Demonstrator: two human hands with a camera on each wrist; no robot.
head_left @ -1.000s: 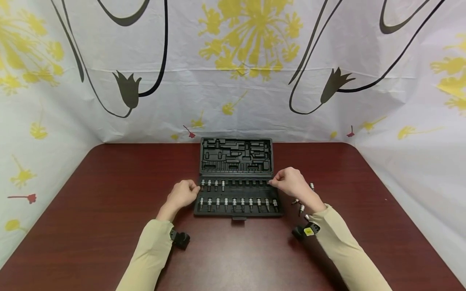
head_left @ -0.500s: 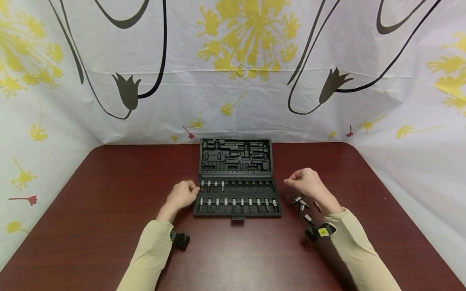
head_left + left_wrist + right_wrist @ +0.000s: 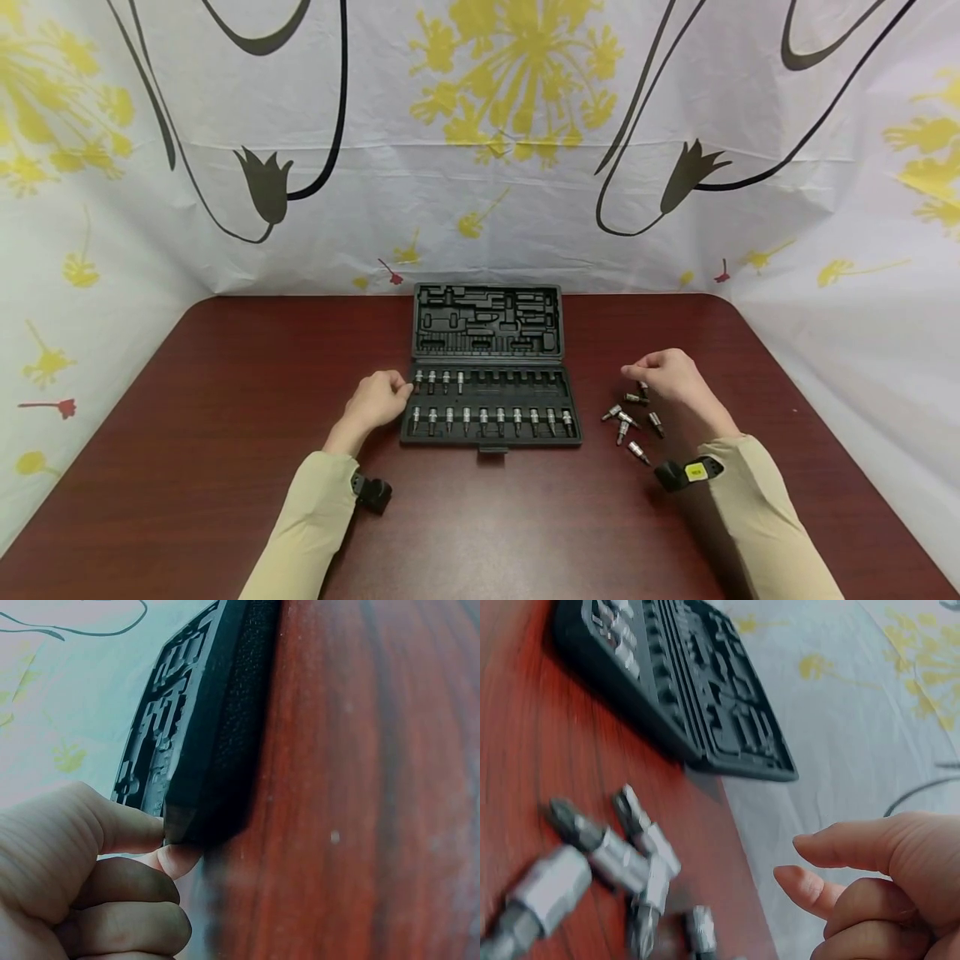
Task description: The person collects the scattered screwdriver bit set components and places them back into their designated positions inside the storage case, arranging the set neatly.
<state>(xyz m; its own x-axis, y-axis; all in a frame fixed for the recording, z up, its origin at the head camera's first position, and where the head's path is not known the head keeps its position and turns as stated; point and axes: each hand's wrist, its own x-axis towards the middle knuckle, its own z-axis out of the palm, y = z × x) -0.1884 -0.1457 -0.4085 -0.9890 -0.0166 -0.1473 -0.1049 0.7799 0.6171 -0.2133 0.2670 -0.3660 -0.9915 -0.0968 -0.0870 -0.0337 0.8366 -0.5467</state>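
Observation:
A black plastic tool case (image 3: 491, 400) lies opened out on the table, its molded lid (image 3: 487, 321) at the back. Bit sockets (image 3: 500, 419) fill the front row; several more (image 3: 446, 382) sit at the left of the back row. My left hand (image 3: 378, 398) pinches the case's left edge, thumb on top and a fingertip below, as the left wrist view shows. Right of the case, my right hand (image 3: 671, 375) hovers over loose bit sockets (image 3: 637, 452), holding nothing. The right wrist view has its thumb and index finger slightly apart, above a scattered bit socket (image 3: 551, 889).
Dark red-brown wood makes up the table (image 3: 262, 375). Behind it hangs a white cloth (image 3: 480, 208) printed with flowers, which also runs along both sides. A latch tab (image 3: 492, 450) juts from the front of the case.
My right hand has moved away from the right end of the case's back row, rightward to the loose bit sockets. The left hand stays on the case's left edge.

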